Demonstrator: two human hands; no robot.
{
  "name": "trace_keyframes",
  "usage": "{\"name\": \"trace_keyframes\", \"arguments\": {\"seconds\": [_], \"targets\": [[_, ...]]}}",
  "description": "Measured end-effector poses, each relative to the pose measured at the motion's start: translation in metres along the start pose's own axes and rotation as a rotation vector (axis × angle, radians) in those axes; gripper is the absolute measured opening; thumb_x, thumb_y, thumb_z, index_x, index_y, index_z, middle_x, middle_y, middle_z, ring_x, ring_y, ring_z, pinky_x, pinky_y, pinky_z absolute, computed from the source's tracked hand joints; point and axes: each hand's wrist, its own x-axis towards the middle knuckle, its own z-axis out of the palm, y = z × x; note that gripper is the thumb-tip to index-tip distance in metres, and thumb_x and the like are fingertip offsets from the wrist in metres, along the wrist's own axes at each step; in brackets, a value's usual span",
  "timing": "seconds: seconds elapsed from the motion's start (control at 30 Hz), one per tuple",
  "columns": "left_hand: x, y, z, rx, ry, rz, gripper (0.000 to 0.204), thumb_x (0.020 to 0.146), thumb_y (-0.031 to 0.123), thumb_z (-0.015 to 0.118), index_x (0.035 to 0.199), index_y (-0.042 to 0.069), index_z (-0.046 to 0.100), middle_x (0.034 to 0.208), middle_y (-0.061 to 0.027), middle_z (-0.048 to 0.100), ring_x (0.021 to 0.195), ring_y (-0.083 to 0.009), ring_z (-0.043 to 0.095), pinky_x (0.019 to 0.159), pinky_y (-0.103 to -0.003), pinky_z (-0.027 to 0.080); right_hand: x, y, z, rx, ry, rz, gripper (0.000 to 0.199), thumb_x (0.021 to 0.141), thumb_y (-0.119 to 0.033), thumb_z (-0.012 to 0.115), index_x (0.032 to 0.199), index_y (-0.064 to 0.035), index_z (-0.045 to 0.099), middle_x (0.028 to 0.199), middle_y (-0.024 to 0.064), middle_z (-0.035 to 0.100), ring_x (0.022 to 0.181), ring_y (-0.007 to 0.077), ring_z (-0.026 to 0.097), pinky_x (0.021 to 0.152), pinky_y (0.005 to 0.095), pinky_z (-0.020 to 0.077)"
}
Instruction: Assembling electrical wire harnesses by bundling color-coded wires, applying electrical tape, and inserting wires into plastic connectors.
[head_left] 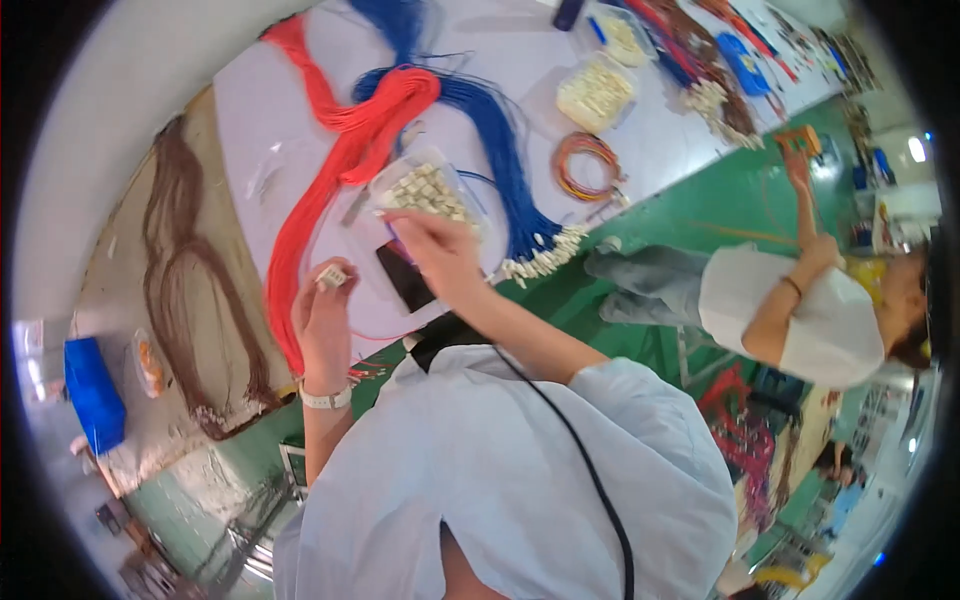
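Note:
My left hand [324, 320] is closed around a small white plastic connector [332, 276] that shows slots on its upper face. Higher up and to the right, my right hand [440, 252] has thumb and fingertips pinched together; what they hold, if anything, is too small to make out. Right behind it is a clear plastic box [478, 200] full of loose white connectors [425, 190]. A dark flat object [403, 278] lies under my right hand, partly covered. Beside my left hand runs a long bundle of red wires [290, 255].
Blue wires [505, 140] with white connector ends hang over the table [480, 50] edge. A coil of multicoloured wire [585, 167] and a box of white pieces [596, 92] sit farther right. Brown wires [170, 230] lie on the left table. A person [790, 300] stands at right.

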Motion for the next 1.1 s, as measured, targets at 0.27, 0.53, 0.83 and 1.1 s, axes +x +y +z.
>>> {"name": "trace_keyframes", "arguments": {"seconds": [0.27,0.53,0.83,1.1], "targets": [[-0.006,0.019,0.022,-0.303,-0.164,-0.088,0.029,0.098,0.025,0.050,0.108,0.000,0.057,0.102,-0.0067,0.057,0.093,-0.0149,0.056,0.088,-0.033,0.047,0.002,-0.076,-0.019,-0.383,-0.401,-0.258,0.012,0.075,-0.002,0.075,0.087,-0.0027,0.073,0.072,0.0016,0.057,0.060,0.0079,0.046,0.052,0.0224,0.0323],[-0.025,0.034,0.026,-0.278,-0.006,-0.111,0.029,0.099,0.026,0.052,0.110,0.000,0.058,0.092,-0.0012,0.061,0.085,-0.0101,0.058,0.087,-0.032,0.049,0.009,-0.065,0.006,-0.461,-0.552,-0.444,0.011,0.075,-0.002,0.074,0.086,-0.0044,0.072,0.073,0.0047,0.058,0.062,0.0127,0.052,0.053,0.0249,0.0382],[-0.041,0.037,0.017,0.021,0.052,0.035,0.024,0.096,0.018,0.058,0.111,-0.001,0.060,0.097,-0.0032,0.061,0.086,-0.0111,0.056,0.087,-0.029,0.048,0.004,-0.071,0.016,-0.485,-0.650,-0.381,0.005,0.079,-0.003,0.071,0.078,-0.0020,0.066,0.067,0.0056,0.054,0.054,0.0148,0.052,0.047,0.0273,0.0406],[-0.039,0.035,0.024,0.240,0.069,0.035,0.019,0.093,0.008,0.060,0.108,-0.004,0.061,0.094,-0.0019,0.059,0.083,-0.0081,0.053,0.079,-0.024,0.046,-0.006,-0.065,0.007,-0.552,-0.556,-0.283,0.008,0.078,-0.006,0.069,0.074,-0.0043,0.062,0.068,0.0069,0.057,0.056,0.0194,0.055,0.051,0.0307,0.0425]]}}
